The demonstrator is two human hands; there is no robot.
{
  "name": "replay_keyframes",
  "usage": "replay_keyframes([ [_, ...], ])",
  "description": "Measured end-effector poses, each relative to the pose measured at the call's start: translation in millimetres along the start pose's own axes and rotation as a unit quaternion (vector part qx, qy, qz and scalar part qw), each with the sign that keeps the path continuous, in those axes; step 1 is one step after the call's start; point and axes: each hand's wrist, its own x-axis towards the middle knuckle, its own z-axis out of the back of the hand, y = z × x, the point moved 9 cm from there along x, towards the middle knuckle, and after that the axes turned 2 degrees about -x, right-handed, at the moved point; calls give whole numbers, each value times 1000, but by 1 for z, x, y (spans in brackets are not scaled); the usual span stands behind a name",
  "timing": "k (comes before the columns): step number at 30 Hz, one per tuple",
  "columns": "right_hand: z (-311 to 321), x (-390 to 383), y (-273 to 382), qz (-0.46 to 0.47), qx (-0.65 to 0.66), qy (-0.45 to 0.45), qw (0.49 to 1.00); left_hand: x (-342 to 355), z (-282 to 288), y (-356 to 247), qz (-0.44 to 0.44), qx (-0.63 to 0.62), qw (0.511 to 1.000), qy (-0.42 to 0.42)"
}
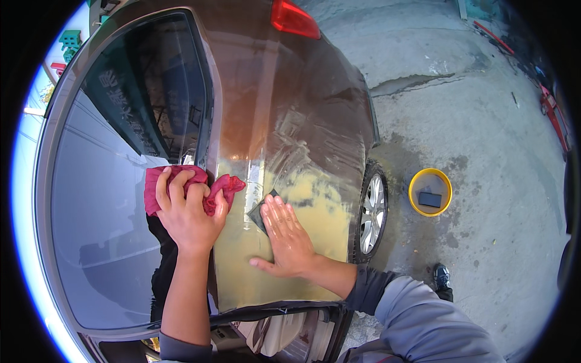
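A brown car body panel (pixel 242 275) lies before me, its near part coated in wet yellowish filler with streaks of grey slurry. Fingers outstretched, my right hand (pixel 285 239) presses a small dark sheet of sandpaper (pixel 257 219) flat against the filler; one corner shows past the fingertips. My left hand (pixel 189 219) grips a crumpled red cloth (pixel 230 183) at the edge of the car's window glass (pixel 103 212). Part of the cloth hangs over onto the painted strip beside the filler.
Right of the car's rear wheel (pixel 373 215), a yellow bucket (pixel 412 199) stands on wet concrete with a dark block (pixel 430 199) inside. A shoe (pixel 442 276) is near it. A red tail light (pixel 295 19) is at the far end. Below, an opening shows the car seats (pixel 284 333).
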Motion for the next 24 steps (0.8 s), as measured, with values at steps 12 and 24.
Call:
replay_keyframes([
  [12, -22, -41, 22, 81, 19, 167, 982, 1, 0, 0, 0, -2, 1000, 0],
  [24, 18, 3, 7, 47, -32, 36, 998, 0, 0, 0, -2, 5, 1000, -1],
])
